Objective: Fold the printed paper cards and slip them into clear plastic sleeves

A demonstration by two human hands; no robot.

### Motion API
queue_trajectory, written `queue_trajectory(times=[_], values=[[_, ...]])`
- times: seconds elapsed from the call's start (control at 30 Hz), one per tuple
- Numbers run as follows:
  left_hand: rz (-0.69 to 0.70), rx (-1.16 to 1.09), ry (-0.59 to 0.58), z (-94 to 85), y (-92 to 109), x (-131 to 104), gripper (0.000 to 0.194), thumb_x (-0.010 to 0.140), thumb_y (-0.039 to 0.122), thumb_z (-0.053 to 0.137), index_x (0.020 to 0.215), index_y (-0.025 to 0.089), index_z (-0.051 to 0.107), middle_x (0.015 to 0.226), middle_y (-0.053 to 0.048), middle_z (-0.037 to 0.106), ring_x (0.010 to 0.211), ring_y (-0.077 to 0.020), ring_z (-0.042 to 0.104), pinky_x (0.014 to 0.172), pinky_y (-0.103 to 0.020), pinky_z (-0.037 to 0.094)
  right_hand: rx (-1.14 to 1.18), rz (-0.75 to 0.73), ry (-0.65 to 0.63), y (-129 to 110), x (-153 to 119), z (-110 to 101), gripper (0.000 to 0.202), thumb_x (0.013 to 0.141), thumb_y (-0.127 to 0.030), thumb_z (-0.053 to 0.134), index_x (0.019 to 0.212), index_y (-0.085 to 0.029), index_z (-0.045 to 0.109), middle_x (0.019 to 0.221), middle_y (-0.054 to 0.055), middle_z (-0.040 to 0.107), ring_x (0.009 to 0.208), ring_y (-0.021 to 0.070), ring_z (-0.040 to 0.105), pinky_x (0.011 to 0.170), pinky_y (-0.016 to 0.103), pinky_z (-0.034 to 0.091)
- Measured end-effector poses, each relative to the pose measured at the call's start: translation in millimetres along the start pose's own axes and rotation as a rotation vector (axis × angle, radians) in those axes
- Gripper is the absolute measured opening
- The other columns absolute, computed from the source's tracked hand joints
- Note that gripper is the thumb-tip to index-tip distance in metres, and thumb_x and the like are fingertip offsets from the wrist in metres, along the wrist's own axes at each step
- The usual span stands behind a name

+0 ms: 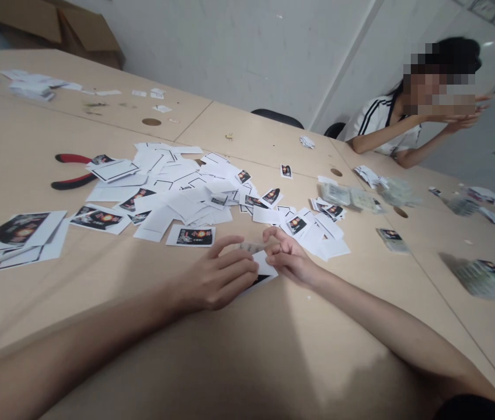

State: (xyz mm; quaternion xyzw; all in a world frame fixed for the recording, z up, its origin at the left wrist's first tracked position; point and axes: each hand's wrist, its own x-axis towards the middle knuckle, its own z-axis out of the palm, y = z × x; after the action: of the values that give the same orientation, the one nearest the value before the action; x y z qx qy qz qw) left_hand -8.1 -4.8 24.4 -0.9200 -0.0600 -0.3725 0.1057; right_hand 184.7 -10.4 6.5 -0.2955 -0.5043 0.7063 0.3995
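Both hands hold a small printed paper card (265, 266) above the near side of the table. It shows a white part on top and a black printed part lower down. My left hand (219, 273) is closed on its left side, the fingers hiding much of it. The thumb and fingers of my right hand (293, 259) pinch the card's right edge. Just behind the card is a small clear item (251, 247), partly hidden by my fingers. A printed card (190, 235) lies beyond my left hand, at the front of a loose heap of white cards (181, 181).
Red-and-black-handled pliers (75, 172) lie left of the heap. More cards (28, 236) are stacked at left. Clear plastic packs (484, 277) stand at right. Across the table sits another person (387, 125) with raised hands. A cardboard box (55, 26) is behind the table.
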Motion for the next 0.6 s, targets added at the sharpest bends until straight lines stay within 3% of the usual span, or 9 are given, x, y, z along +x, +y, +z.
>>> queue_trajectory(times=[0.33,0.6], values=[[-0.018,-0.049,0.016,-0.5,-0.5,0.3,0.02,0.081,0.005,0.033,0.08,0.011,0.052,0.074,-0.005,0.064,0.076,-0.0143,0.057,0.087,-0.037,0.037,0.021,0.002,0.016,-1.0,0.3,1.2,0.033,0.064,-0.014,0.059,0.089,-0.02,0.038,0.048,-0.011,0.044,0.042,0.0041,0.036,0.044,0.016,0.026],[-0.031,-0.061,0.044,0.0,1.1,-1.9,0.021,0.081,0.004,0.032,0.08,0.01,0.052,0.075,-0.006,0.064,0.079,-0.0135,0.058,0.091,-0.036,0.035,0.035,-0.022,-0.005,-3.3,0.7,2.0,0.03,0.064,-0.011,0.057,0.087,-0.019,0.038,0.044,-0.012,0.038,0.039,0.0033,0.032,0.042,0.015,0.025]])
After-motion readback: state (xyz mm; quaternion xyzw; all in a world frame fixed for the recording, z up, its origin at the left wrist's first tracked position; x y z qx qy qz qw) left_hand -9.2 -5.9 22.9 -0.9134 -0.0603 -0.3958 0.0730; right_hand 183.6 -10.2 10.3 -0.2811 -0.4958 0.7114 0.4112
